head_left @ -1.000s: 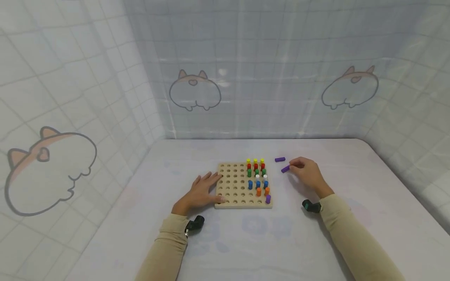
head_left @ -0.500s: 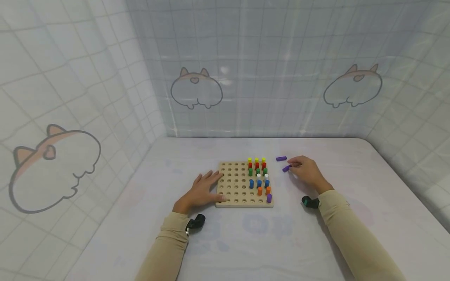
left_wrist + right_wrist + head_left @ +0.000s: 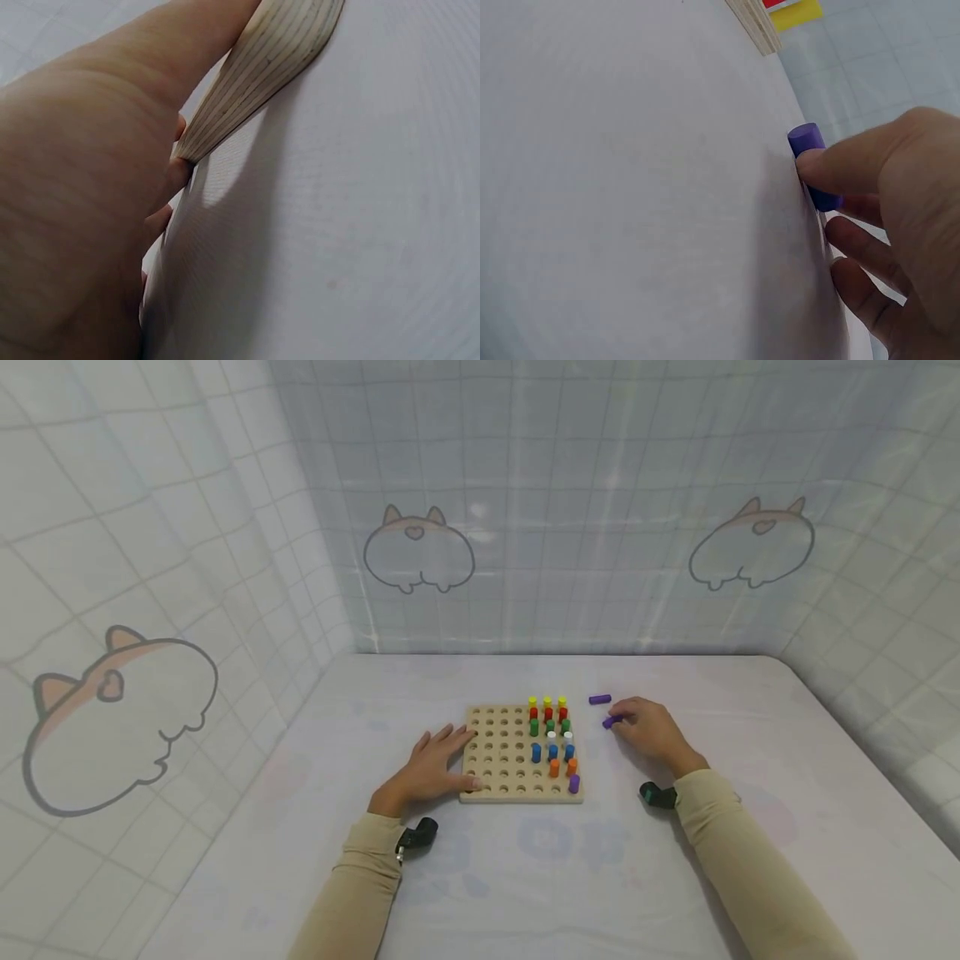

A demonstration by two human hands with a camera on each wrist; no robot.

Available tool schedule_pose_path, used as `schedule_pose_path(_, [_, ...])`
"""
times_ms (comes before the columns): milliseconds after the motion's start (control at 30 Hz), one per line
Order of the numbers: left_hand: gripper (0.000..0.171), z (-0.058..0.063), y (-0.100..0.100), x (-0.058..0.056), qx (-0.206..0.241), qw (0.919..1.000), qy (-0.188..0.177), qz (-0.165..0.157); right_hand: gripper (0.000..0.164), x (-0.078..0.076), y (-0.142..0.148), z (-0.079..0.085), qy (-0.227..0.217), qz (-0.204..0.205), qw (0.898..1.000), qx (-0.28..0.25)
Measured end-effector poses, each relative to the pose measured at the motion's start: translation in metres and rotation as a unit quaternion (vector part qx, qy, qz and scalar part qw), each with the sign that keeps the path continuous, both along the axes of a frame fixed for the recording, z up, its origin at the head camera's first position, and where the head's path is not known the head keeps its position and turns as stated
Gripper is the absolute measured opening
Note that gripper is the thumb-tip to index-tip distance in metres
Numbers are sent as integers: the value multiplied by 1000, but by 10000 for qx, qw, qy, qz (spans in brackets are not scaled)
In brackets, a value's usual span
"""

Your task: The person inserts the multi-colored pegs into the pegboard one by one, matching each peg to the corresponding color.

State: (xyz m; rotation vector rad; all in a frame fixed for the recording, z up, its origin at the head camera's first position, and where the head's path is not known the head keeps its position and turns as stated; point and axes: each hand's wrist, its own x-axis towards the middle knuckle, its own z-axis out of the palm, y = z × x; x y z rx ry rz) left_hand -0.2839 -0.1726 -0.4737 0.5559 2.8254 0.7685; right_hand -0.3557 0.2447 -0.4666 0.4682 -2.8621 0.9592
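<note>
A square wooden pegboard (image 3: 521, 800) lies on the table. My left hand (image 3: 427, 772) rests at its left side, fingers spread, with thumb and fingertips over the edge. In the left wrist view that hand sits along the board's layered side (image 3: 259, 67). To the right of the board, my right hand (image 3: 648, 729) pinches a purple peg (image 3: 806, 137) lying on its side at the tabletop. Its thumb presses across the middle of the peg, while the other fingertips are partly hidden. Another purple peg (image 3: 600, 699) lies just behind. One purple peg (image 3: 574, 784) stands in the board's front right corner.
Upright pegs fill part of the board's right side in rows: yellow (image 3: 547, 702), red (image 3: 548, 714), green (image 3: 534, 727), white (image 3: 568, 738), blue (image 3: 536, 753) and orange (image 3: 554, 768). A white cloth (image 3: 525, 893) covers the table. Tile-patterned curtains (image 3: 570, 585) hang around it.
My right hand has shifted slightly left and down, its fingers now closer over the nearer purple peg. The left hand stays on the board.
</note>
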Motion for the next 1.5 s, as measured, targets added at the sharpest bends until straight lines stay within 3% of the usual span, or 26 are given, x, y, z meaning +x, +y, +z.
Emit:
schedule_pose_path(133, [106, -2, 1, -1, -51, 10000, 36, -6, 20, 1, 1, -4, -39, -111, 9999, -114])
schedule_pose_path(333, [106, -3, 0, -3, -32, 10000, 69, -11, 17, 0, 2, -4, 249, -139, 9991, -319])
schedule_pose_path(733, [105, -2, 0, -1, 66, 10000, 5, 20, 13, 0, 2, -5, 451, -294, 9981, -309])
schedule_pose_path(1200, [106, -2, 1, -2, -16, 10000, 39, 28, 16, 8, 4, 1, -18, -606, 9945, -857])
schedule_pose_path(1500, [104, -1, 1, -2, -3, 10000, 98, -13, 19, 9, 2, 4, -82, -661, 9914, -1128])
